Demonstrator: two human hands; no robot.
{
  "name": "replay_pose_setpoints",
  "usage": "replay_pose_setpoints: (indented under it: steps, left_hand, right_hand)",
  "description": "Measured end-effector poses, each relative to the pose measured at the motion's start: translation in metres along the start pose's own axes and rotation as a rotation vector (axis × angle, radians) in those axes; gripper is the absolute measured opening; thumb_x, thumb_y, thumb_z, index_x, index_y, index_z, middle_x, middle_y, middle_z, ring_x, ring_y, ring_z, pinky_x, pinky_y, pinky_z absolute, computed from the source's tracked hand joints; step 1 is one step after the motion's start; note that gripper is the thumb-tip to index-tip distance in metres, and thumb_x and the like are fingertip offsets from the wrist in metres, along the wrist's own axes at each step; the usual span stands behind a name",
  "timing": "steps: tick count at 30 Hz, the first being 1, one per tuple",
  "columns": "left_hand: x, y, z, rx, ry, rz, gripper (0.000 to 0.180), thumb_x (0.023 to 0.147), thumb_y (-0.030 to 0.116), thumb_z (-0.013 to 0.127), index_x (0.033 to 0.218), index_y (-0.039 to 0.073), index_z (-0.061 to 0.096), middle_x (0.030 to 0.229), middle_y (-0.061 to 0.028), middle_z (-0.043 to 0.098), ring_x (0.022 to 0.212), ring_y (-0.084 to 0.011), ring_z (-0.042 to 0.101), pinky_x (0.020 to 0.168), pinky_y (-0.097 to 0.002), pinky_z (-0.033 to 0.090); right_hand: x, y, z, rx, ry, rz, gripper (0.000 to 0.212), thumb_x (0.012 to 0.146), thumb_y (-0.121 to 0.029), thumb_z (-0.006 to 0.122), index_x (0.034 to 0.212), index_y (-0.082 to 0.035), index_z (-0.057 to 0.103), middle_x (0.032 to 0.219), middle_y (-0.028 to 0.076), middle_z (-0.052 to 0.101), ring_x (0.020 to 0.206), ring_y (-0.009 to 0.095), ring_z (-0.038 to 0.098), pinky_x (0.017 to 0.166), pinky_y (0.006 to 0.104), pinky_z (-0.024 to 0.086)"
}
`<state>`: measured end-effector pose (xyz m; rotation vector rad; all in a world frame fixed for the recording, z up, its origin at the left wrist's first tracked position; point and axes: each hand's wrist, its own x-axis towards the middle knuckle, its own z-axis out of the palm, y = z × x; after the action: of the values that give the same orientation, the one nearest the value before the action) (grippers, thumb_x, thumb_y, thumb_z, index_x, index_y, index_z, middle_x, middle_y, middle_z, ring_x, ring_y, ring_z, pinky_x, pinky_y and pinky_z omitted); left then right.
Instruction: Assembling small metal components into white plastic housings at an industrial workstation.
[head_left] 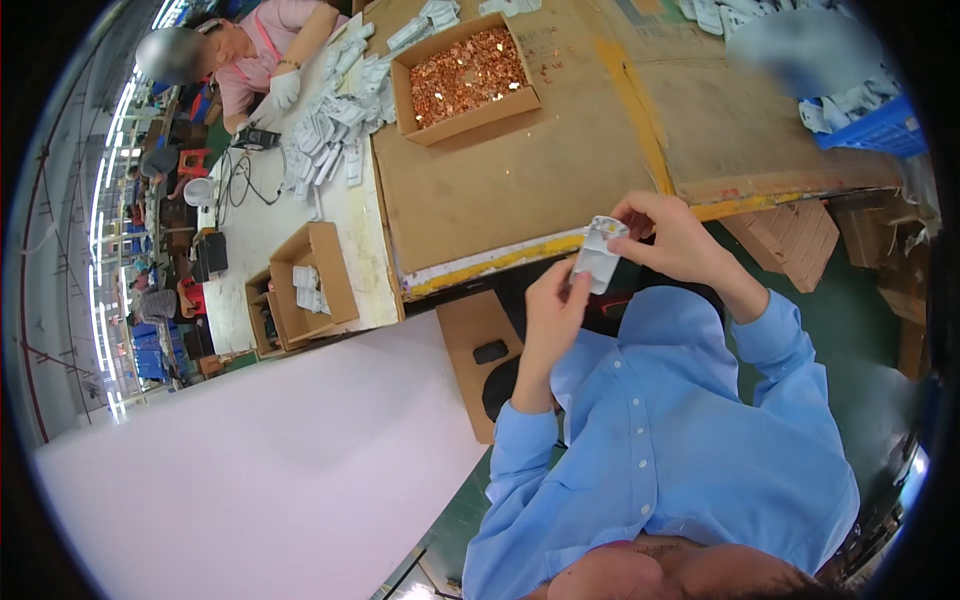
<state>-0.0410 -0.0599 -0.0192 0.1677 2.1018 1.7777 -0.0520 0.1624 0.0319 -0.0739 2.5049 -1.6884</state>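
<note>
Left hand (557,310) and right hand (668,235) are clamping on one pale grey plastic housing (598,262), holding it tilted at the near edge of a brown-topped worktable (470,200); the left is pinching its lower end, while the right is gripping its upper right side. At lower left, a wide white surface (260,470) is spreading out. Farther back, a white bench (230,310) is carrying a long heap of pale housings (335,120), and a co-worker (270,40) in pink is leaning beside it. On the worktable, an open carton (480,118) is holding copper-coloured bits (465,75). At upper right, a blue crate (880,132) is holding more pale pieces. A smaller carton (340,270) is standing on the bench's near end, several pale parts (308,288) lying inside. Near the co-worker, a black device (255,139) is resting on the bench. Below the worktable edge, a small black object (490,351) is lying on brown cardboard (460,345).
</note>
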Motion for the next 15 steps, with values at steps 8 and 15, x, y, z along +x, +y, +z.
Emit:
replay_pose_setpoints:
  steps: [8,15]
  left_hand:
    - [0.123,0.025,-0.169,0.045,0.611,0.098,0.023,0.096,0.030,0.057,0.101,0.008,0.061,0.079,-0.0001,0.057,0.067,-0.0094,0.052,0.056,-0.0246,0.045]
    - [0.284,0.009,-0.391,-0.407,0.671,0.106,0.030,0.095,0.026,0.061,0.104,-0.003,0.059,0.087,-0.0094,0.064,0.077,-0.0152,0.060,0.071,-0.0253,0.050]
  right_hand:
    - [0.022,0.062,-0.094,-0.322,0.480,-0.116,0.030,0.082,-0.018,0.069,0.104,0.000,0.061,0.090,0.013,0.063,0.083,0.028,0.061,0.074,0.0349,0.049]
    - [0.028,0.121,-0.225,-0.865,0.729,-0.076,0.032,0.083,-0.017,0.064,0.110,-0.003,0.058,0.101,0.014,0.059,0.095,0.032,0.058,0.082,0.0385,0.048]
